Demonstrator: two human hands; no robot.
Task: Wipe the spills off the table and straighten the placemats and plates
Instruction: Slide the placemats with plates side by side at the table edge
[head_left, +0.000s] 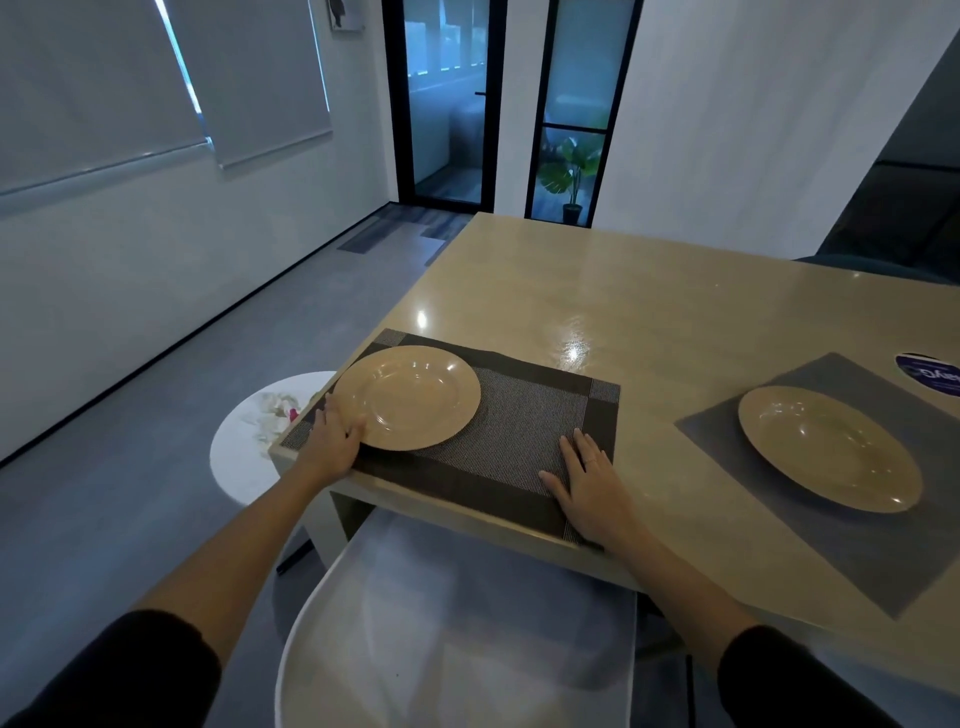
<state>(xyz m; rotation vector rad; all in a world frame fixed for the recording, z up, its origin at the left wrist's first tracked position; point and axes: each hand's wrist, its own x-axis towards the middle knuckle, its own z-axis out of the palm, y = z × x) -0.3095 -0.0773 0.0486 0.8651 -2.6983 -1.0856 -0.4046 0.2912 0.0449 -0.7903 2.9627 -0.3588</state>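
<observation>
Under both hands: dark placemat (498, 431), lying at the near left corner of the table (649, 312), its long axis running from one hand to the other along the table's near edge.
Left hand (332, 439): fingers relaxed, resting on the mat's left end, fingertips touching the near rim of the tan plate (407, 397).
Right hand (587, 483): flat, fingers straight, pressing the mat's near right corner.
Plate position: just ahead of the left hand, well off-centre toward the mat's left end, so that hand is the nearer one to slide it.
Plate look: glossy, round, shallow well, bare.
Mat look: woven, darker border, near edge close to the table edge.
Further right of the right hand: grey placemat (831, 519) carrying a second plate (829, 449).
</observation>
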